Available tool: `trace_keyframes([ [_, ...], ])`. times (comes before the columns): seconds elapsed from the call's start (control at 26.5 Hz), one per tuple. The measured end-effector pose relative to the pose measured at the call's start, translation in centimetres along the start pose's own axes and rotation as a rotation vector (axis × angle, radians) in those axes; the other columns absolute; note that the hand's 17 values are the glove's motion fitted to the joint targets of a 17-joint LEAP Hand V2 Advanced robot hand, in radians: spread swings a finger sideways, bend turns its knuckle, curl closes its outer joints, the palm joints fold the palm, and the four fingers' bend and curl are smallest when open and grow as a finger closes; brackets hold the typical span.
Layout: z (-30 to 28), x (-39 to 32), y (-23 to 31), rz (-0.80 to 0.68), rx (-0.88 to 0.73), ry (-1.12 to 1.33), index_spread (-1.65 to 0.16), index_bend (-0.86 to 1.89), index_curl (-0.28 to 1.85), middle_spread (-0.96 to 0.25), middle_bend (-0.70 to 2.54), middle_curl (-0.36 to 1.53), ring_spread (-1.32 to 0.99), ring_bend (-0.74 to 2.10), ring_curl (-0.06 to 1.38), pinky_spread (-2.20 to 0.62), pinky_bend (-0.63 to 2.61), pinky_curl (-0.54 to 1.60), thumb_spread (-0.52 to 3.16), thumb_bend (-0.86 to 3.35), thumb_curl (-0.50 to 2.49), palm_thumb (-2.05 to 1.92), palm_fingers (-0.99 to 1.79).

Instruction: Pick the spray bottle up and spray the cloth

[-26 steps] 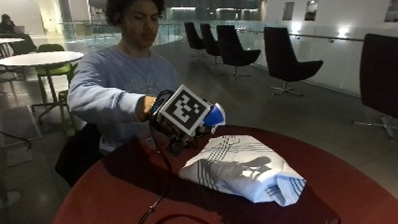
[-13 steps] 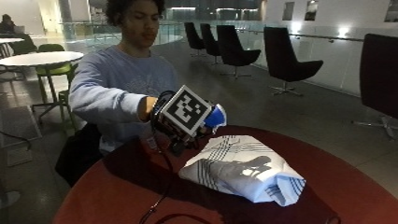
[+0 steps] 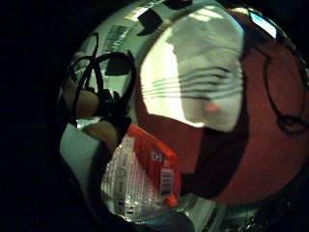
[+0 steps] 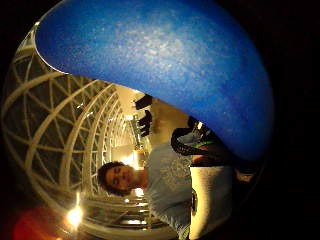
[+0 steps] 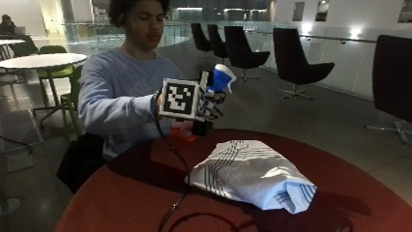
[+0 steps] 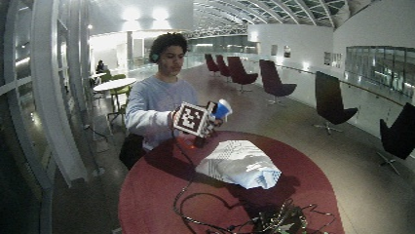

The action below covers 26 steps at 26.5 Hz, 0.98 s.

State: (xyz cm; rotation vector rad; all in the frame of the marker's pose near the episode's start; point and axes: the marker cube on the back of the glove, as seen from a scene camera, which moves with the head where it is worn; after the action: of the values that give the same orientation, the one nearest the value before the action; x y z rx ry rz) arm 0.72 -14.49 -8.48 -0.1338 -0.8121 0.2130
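**Blue-capped bottle lifted, nozzle not yet on target**

Blue marks the spray bottle (image 5: pixel 217 82), held up at centre frame with the gloved right hand (image 5: pixel 205 104) curled round it. Below, toward lower right, the white striped cloth (image 5: pixel 248 174) lies on the red table (image 5: pixel 116 193). Best to lower and tilt the bottle until its nozzle faces the cloth, then squeeze.

A round red table (image 5: pixel 128 193) fills the foreground. Behind the seated person stand a white round table (image 5: pixel 42 60) with green chairs (image 5: pixel 54 72), and a row of dark swivel chairs (image 5: pixel 296 63) lines a railing.
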Motion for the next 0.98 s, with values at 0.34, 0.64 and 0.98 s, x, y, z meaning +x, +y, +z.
trace_keyframes([
  [0.34, 8.8, -4.8, -3.5, -0.398, 0.252, -0.129, -0.22, 0.10, 0.20, -0.07, 0.43, 0.49, -0.03, 0.64, 0.39, 0.15, 0.29, 0.38, 0.88, -0.02, 0.62, 0.92, 1.12],
  [0.64, 18.7, -5.6, -9.5, -0.557, 0.338, -0.137, -0.22, 0.11, 0.21, -0.07, 0.42, 0.48, -0.03, 0.64, 0.40, 0.13, 0.28, 0.37, 0.84, -0.03, 0.63, 0.91, 1.13],
  [0.98, 26.0, -3.9, -13.5, -0.547, 0.331, -0.099, -0.23, 0.10, 0.22, -0.07, 0.42, 0.48, -0.03, 0.64, 0.40, 0.13, 0.28, 0.37, 0.81, -0.03, 0.64, 0.92, 1.13],
])
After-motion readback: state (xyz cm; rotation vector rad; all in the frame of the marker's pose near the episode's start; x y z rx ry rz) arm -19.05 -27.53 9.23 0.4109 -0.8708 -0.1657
